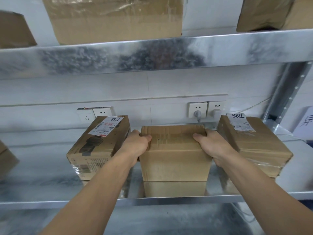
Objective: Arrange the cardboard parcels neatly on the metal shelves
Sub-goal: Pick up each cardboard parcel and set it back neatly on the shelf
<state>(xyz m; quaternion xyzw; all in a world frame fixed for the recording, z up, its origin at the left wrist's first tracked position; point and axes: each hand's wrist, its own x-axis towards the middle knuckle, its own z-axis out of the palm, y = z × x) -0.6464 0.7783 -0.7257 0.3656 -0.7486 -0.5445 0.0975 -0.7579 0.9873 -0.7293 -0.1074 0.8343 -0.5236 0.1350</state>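
Head view: both thumbs lie flat on the top of the plain taped parcel (176,158) in the centre of the frame. The remaining fingers curl down its two side faces and are largely hidden there. The left hand (137,145) clamps the left top edge and the right hand (211,143) the right top edge, so the parcel is held squarely between them, with neither hand nearer than the other.

The parcel's long axis appears to run front to back, away from the camera. Its near face stands close to the front lip of the lower metal shelf (42,167), and its base appears to rest on the sheet, meeting its own reflection.

Each hand fills the gap to a neighbour. The labelled parcel marked 7786 (98,143) lies just beside the left hand, skewed so that its far end leans toward the centre. The right-hand labelled parcel (250,143) lies just beside the right hand, likewise skewed.

Judgement: side room is tight, and any push toward the wall must run straight back. The shelf sheet is smooth and reflective and should let the carton slide.

Beyond the parcels are wall sockets (197,109) with plugs fitted. At upper centre of the frame further cartons (115,19) stand on the upper shelf (152,55)
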